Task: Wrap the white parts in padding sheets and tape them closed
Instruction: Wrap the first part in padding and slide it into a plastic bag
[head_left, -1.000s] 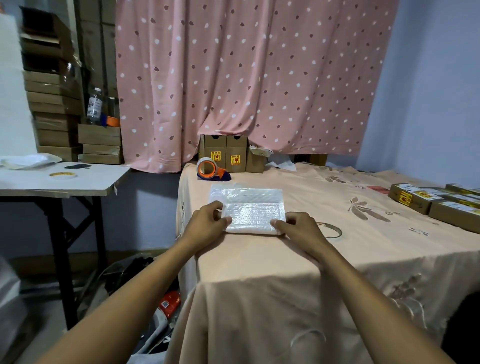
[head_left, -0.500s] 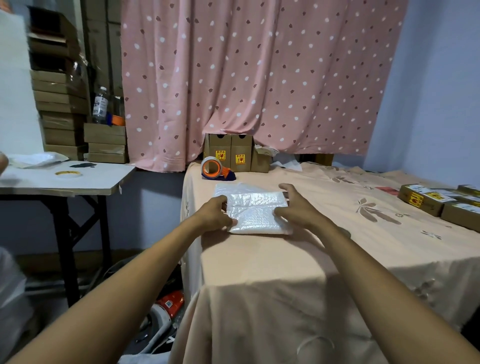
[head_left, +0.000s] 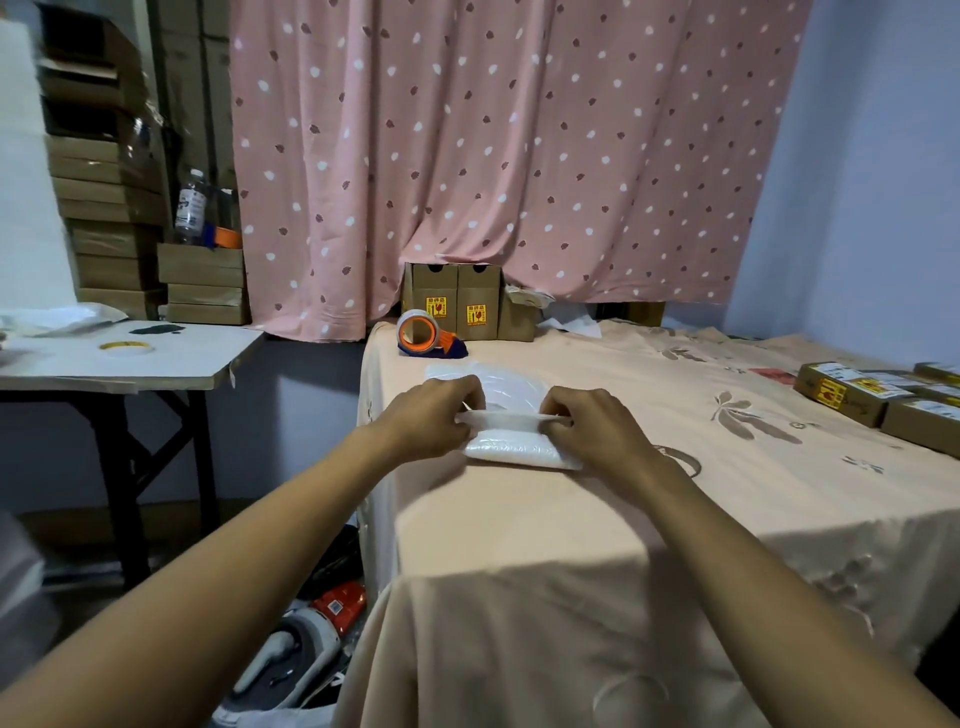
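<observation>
Padding sheet (head_left: 511, 452), clear and bubbled, lies on the peach-clothed worktop (head_left: 519, 530) near its left edge, mid-view. Whatever it wraps is hidden inside.

Far out at 9 o'clock a side table (head_left: 171, 364), its left end cut off by the frame, carries a yellow tape ring (head_left: 126, 346). Behind it, at 10 o'clock, rise stacked cardboard boxes (head_left: 104, 192) and a water bottle (head_left: 190, 207) whose label is too blurred to read.

The left hand (head_left: 434, 415) pinches the left end of a raised fold of the padding sheet, fingers curled, their tips hidden behind the fold. At 12 o'clock from the sheet, well apart, an orange tape dispenser (head_left: 423, 338) stands before upright brown boxes (head_left: 457, 301) under a spotted pink curtain (head_left: 519, 156).

The right hand (head_left: 592, 426) pinches the fold's right end the same way. Near its wrist, at 4 o'clock, a thin ring (head_left: 685, 462) shows, half covered by the arm; I cannot tell what it is. At 3 o'clock flat labelled boxes (head_left: 841, 392) run off the frame.
</observation>
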